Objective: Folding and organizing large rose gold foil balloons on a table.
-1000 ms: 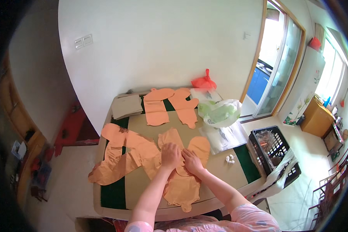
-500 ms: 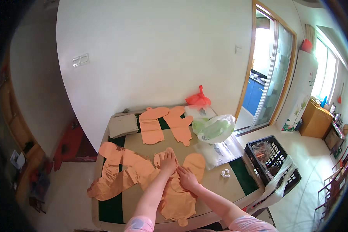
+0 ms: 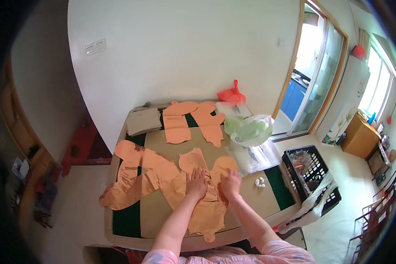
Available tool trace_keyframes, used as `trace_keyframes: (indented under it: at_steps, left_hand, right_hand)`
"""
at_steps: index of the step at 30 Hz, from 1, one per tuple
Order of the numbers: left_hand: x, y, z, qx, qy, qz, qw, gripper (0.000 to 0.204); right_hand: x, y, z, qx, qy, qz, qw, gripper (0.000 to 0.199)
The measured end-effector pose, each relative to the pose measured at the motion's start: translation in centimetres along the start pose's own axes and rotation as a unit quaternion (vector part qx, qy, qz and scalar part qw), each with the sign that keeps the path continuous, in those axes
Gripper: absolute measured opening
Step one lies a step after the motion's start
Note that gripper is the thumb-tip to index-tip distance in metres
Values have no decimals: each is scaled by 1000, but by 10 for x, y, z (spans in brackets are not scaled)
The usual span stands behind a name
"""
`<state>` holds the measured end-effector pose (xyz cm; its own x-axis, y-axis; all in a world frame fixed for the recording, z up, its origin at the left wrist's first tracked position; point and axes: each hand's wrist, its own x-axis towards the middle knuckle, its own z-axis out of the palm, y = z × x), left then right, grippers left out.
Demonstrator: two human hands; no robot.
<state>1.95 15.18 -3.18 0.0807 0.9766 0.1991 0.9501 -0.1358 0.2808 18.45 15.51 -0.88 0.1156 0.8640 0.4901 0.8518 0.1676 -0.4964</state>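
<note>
Just in front of me on the table lies a flat, uninflated copper-coloured foil balloon (image 3: 205, 217) with rounded lobes and a small tab at its near end. My left hand (image 3: 197, 185) rests palm down on its middle, fingers stretched out. Beside it, my right hand (image 3: 231, 184) has its fingers curled in on the balloon's right part; the fingertips are partly blurred. A second flat copper foil balloon (image 3: 134, 174), creased and shiny, spreads to the left and meets the first. Two more flat foil shapes, one left (image 3: 177, 125) and one right (image 3: 209, 125), lie farther back.
Folded beige sheets (image 3: 144, 122) lie at the table's back left. A pale green plastic bag (image 3: 249, 130), clear packets (image 3: 257, 159) and a red bag (image 3: 232, 93) are at the back right. Small white pieces (image 3: 260, 182) sit nearby. A black basket (image 3: 306, 167) stands beyond the right edge.
My left hand has slid nearer to me, uncovering the balloon's upper lobe. The right hand has shifted right, its fingers going from flat to curled. The view has tilted down slightly.
</note>
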Motion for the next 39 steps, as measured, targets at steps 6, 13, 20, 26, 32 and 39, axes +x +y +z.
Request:
trace_keyframes:
  at_steps: [6,13,20,26,32,39]
  left_hand:
    - [-2,8,-8,-20,-33,4,999,54]
    - [-3,2,-2,-21,-26,4,999,56]
    - [-18,22,-51,-300,-87,-212,926,92]
    - [-3,-8,21,-144,-91,-113,979,80]
    - [0,1,6,32,21,19,999,56]
    - [-11,36,-66,-103,-58,-64,991,52]
  right_hand:
    - [-9,29,-17,-192,-39,78,978,31]
    - [3,12,-19,220,-41,-96,970,17]
    - [6,16,-9,119,-80,-51,988,31]
    - [-13,-7,-3,3,-241,-198,950,46]
    - [-15,-6,-3,-33,-249,-254,934,49]
    - [-15,0,-6,-55,-265,-244,931,52]
